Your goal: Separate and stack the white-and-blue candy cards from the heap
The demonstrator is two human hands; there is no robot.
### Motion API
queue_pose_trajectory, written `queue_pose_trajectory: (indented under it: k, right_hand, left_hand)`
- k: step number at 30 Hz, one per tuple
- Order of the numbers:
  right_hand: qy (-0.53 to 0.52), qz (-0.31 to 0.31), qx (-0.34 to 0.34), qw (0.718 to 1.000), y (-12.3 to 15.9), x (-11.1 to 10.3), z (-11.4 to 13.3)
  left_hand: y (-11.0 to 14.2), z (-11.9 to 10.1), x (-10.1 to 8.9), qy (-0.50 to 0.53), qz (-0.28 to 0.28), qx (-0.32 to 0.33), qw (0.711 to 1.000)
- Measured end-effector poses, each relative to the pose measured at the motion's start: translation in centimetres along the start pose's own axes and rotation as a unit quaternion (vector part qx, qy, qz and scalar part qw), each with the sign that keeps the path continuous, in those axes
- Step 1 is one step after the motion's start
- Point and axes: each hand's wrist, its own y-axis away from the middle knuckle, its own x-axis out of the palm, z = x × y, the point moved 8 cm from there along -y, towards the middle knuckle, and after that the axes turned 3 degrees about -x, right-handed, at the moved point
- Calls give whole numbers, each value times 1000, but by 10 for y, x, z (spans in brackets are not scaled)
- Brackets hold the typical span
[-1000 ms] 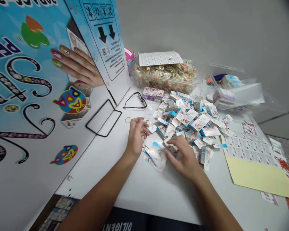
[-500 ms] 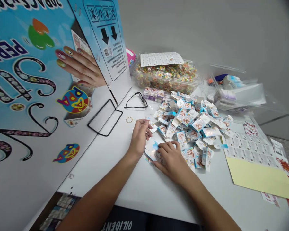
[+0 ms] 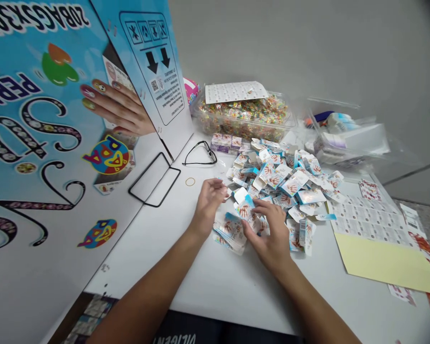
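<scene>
My right hand [image 3: 272, 229] grips a small printed carton [image 3: 244, 209] between thumb and fingers; its white end flap stands open. Below it lies a stack of flattened cartons [image 3: 232, 234] with the same blue and white print. To the left, my left hand [image 3: 208, 203] is half curled with its fingers apart, close to the held carton's flap, and I see nothing in it. Just beyond both hands spreads a heap of small blue and white cartons [image 3: 294, 184], many with flaps open.
At the back stands a clear bin of colourful packets [image 3: 243, 117] under a printed sheet [image 3: 236, 92]. Eyeglasses [image 3: 200, 155], a rubber band [image 3: 190, 181] and a black wire frame [image 3: 154, 179] lie left. A big printed box [image 3: 57, 143] walls the left; yellow paper [image 3: 383, 263] lies right.
My right hand has lifted from the flattened cartons and now holds up one carton, its flap open. The stack is more exposed. My left hand stays nearly in place.
</scene>
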Motion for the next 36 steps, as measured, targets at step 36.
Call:
queue_pose_trajectory:
  k: [36]
  right_hand:
    - [-157,34,-37,986,3,3,12]
  left_hand:
    - [28,42,33,-56,131,-146,979]
